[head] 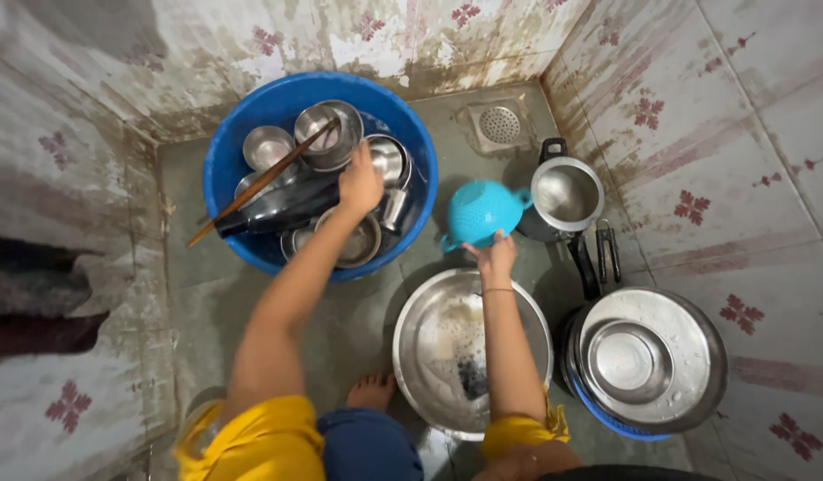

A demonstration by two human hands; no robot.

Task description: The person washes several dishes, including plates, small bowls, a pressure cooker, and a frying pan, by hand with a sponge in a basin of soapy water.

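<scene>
Head camera looks straight down into a tiled corner, so going left to right: first there's the blue tub (pixel 226 160) stuffed with steel dishes, roughly four or five bowls (pixel 267 144) plus a small cup (pixel 393 210), a black pan (pixel 278 207) and one long wooden stick (pixel 255 185) leaning out over the rim. The left hand (pixel 360 183) is down among them, fingers curled on the edge of one bowl (pixel 390 158) by the look of it, though I can't really tell how firm the hold is. Next is one wide steel basin (pixel 420 343) on the floor with soapy water and a dark scrubber (pixel 472 379) in it, a bare foot (pixel 371 390) just beside it. Right hand (pixel 493 258) is above the basin's far rim, fingers pinching the edge of a teal strainer (pixel 481 211) that sits tilted between tub and basin. My guess is this is the sorting and picking stage of a dish wash, and the next move needs a steady lift so the stack in the tub doesn't shift. Further right: one pressure cooker pot (pixel 564 194), a floor drain (pixel 498 125) behind it, then one steel plate (pixel 696 356) holding a bowl (pixel 627 361), stacked over a black-handled pan (pixel 587 267) and something blue underneath.
</scene>
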